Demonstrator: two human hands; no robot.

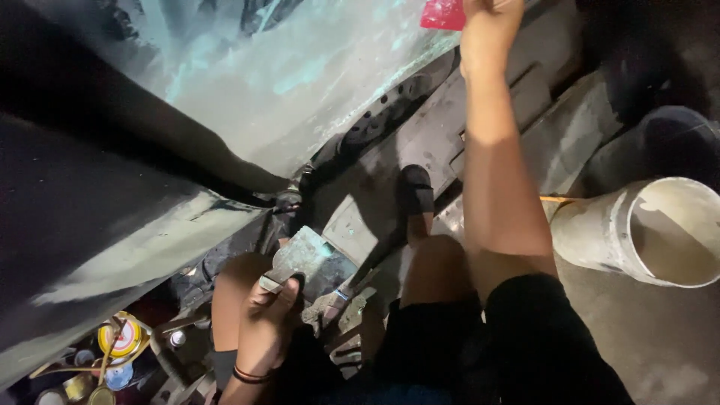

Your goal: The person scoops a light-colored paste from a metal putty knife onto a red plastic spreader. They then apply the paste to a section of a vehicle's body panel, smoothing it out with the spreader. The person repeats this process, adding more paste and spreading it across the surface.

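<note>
We crouch tight against the car panel (pixel 285 82), which walls off everything to its left. Right of the panel, our raised right arm (pixel 499 187) and knees (pixel 435 262) crowd the middle. Farther right, a bucket (pixel 645 232) lies tipped on its side; open floor (pixel 660 345) shows below it. Below the panel, cans (pixel 120 341) clutter the floor.

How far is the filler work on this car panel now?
Done: pale filler covers much of the panel. In hand: the right hand presses a red spreader against it; the left hand holds a smeared mixing board. Left: the dark area looks uncoated.
</note>
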